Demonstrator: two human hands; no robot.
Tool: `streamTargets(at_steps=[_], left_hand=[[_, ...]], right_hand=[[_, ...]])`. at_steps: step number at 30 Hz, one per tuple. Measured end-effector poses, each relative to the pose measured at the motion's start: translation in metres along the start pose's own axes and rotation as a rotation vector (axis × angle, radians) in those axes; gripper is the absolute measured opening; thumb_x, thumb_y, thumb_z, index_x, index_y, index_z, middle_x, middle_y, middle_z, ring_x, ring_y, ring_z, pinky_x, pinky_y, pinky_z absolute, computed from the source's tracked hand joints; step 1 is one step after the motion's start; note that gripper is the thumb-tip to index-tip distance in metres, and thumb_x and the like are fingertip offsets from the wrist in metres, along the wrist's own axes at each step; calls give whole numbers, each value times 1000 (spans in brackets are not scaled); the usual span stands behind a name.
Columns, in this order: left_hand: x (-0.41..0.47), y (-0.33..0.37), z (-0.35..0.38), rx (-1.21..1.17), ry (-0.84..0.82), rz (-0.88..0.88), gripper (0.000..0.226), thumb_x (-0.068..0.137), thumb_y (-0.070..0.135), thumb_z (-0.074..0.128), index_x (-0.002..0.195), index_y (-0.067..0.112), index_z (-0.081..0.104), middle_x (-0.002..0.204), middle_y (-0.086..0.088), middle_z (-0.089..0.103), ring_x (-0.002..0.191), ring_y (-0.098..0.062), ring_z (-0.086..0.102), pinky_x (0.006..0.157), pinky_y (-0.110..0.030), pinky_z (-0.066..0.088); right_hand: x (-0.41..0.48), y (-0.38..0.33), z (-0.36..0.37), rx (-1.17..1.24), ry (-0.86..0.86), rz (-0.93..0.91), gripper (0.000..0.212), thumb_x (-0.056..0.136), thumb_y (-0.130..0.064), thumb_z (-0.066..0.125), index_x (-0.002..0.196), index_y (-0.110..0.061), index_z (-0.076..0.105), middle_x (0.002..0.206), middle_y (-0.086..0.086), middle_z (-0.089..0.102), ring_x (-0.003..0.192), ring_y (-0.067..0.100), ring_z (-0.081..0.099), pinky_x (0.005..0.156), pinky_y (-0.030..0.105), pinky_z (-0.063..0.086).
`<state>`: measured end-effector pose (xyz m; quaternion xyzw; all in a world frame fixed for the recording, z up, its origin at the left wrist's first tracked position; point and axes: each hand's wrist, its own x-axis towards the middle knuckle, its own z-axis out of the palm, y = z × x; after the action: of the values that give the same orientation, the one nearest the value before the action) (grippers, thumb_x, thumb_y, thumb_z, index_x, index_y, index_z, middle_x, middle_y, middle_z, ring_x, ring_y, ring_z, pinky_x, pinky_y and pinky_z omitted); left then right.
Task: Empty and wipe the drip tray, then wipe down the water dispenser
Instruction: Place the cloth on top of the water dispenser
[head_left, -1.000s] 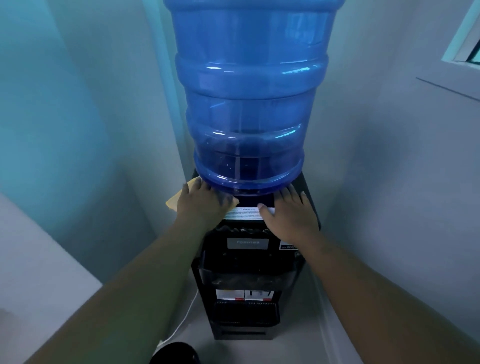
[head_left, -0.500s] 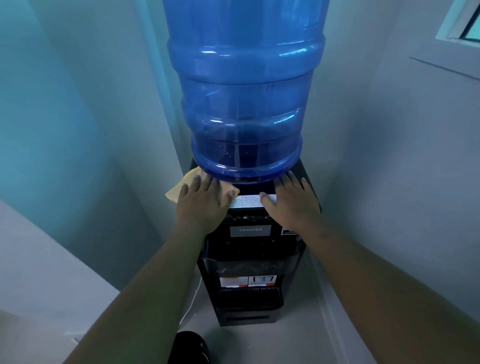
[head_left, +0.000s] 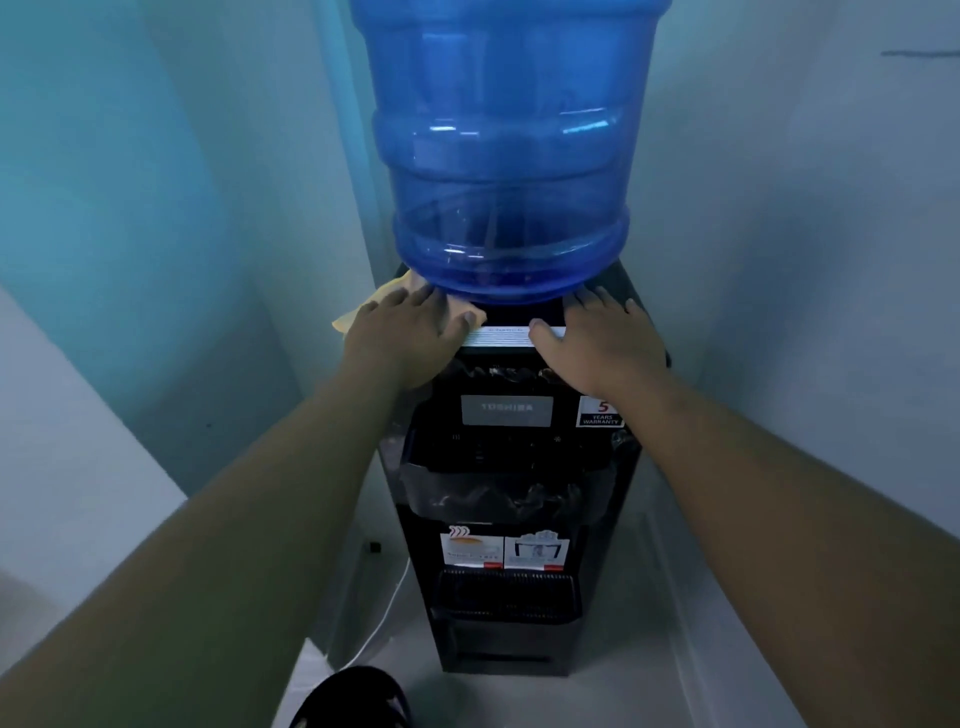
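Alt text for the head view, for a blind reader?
The left hand presses a yellow cloth flat on top of the black dispenser, beside the blue bottle; the right hand rests bare on the other side. The drip tray sits in place below.

"TOSHIBA" on the water dispenser's (head_left: 519, 467) grey nameplate (head_left: 506, 409), "5 YEARS WARRANTY" on its sticker (head_left: 601, 413)

Black water dispenser (head_left: 504, 410) stands upright; drip tray (head_left: 506, 595) seated; yellow cloth (head_left: 358, 317) on top.
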<state>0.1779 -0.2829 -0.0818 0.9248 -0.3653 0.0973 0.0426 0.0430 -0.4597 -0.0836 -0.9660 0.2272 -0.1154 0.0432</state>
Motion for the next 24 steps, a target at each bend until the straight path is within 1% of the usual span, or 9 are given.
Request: streamTargets(at_steps=[5,9,12,14,15,17,19,21,24], left_hand=[[4,0,-3,-37,20,42,66,95,68,15,147,35,38,159,-2,32,141,-29,36,108,-51,36],[-18,1,-2,32,147,60,72,95,69,11,135,25,51,146,-7,49,126,-31,50,97,-50,44],[-33,2,7,92,287,112,67,98,63,14,140,23,49,147,-5,50,132,-29,47,105,-47,38],[-49,8,18,88,356,132,69,98,64,19,149,22,40,154,-3,42,143,-25,35,115,-48,28],[-52,10,18,91,361,129,73,96,66,18,151,22,35,157,-2,38,147,-23,28,118,-49,23],[-65,16,26,131,378,107,79,93,69,15,153,21,31,160,-2,31,149,-23,22,120,-52,17],[-78,21,30,177,383,89,81,92,69,16,154,17,29,162,-4,28,149,-26,21,118,-55,18],[-97,26,34,199,377,78,82,93,68,21,155,14,25,162,-5,26,149,-29,21,117,-57,18],[-131,36,36,213,398,79,83,93,67,27,155,12,24,162,-6,27,148,-31,21,118,-58,17]], right_hand=[[-2,3,3,-28,109,-8,70,93,-58,21,134,-9,49,138,14,51,125,29,47,106,47,33],[-18,3,12,-31,264,-40,60,97,-53,23,118,-11,60,119,9,61,106,29,56,91,42,39],[-24,3,13,-34,321,-55,58,99,-52,23,111,-11,61,109,8,62,100,28,56,90,42,40],[-37,3,19,-51,359,-79,54,99,-52,24,103,-12,59,101,6,60,100,27,55,94,45,39],[-40,4,20,-52,364,-84,53,98,-53,24,106,-12,57,103,6,59,106,28,54,99,46,37],[-54,7,27,-74,365,-91,60,98,-55,25,133,-11,48,132,8,54,131,29,43,112,49,28],[-68,10,33,-77,354,-90,69,98,-57,24,152,-14,26,157,8,30,147,26,20,119,50,14],[-88,12,39,-66,338,-90,71,98,-58,25,155,-17,14,163,8,13,150,25,5,121,49,6],[-120,11,46,-49,313,-84,73,96,-58,28,156,-20,10,164,8,4,150,26,-1,121,48,4]])
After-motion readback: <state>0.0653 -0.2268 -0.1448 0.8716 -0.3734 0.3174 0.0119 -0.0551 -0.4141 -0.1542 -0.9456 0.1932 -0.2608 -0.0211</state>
